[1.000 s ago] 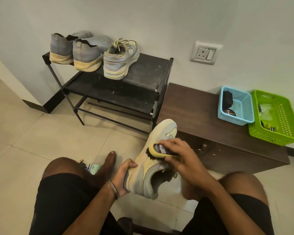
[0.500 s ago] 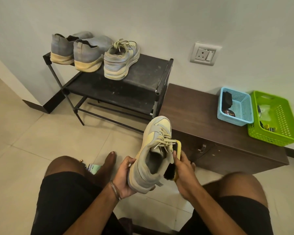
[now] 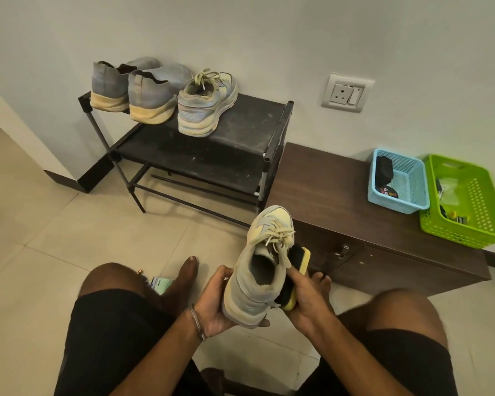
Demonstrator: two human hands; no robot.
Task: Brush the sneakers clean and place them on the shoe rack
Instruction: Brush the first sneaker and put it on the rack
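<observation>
Pale floor tiles [image 3: 69, 238] and a white wall fill the room. Against the wall stands a black shoe rack [image 3: 240, 130] with three sneakers on its top shelf [image 3: 166, 95]. Next to it is a low brown cabinet [image 3: 326, 195] with a green basket [image 3: 469, 201] and a blue basket [image 3: 406, 181] on top. A person sits low. Their left hand [image 3: 217, 304] cups the heel of a pale sneaker [image 3: 260, 267], toe pointing up. Their right hand [image 3: 306, 298] grips a yellow brush [image 3: 293, 277] against its side.

Matt metal rack [image 3: 240, 132] — glossy tiles [image 3: 69, 238], wood-look cabinet [image 3: 326, 190]
</observation>
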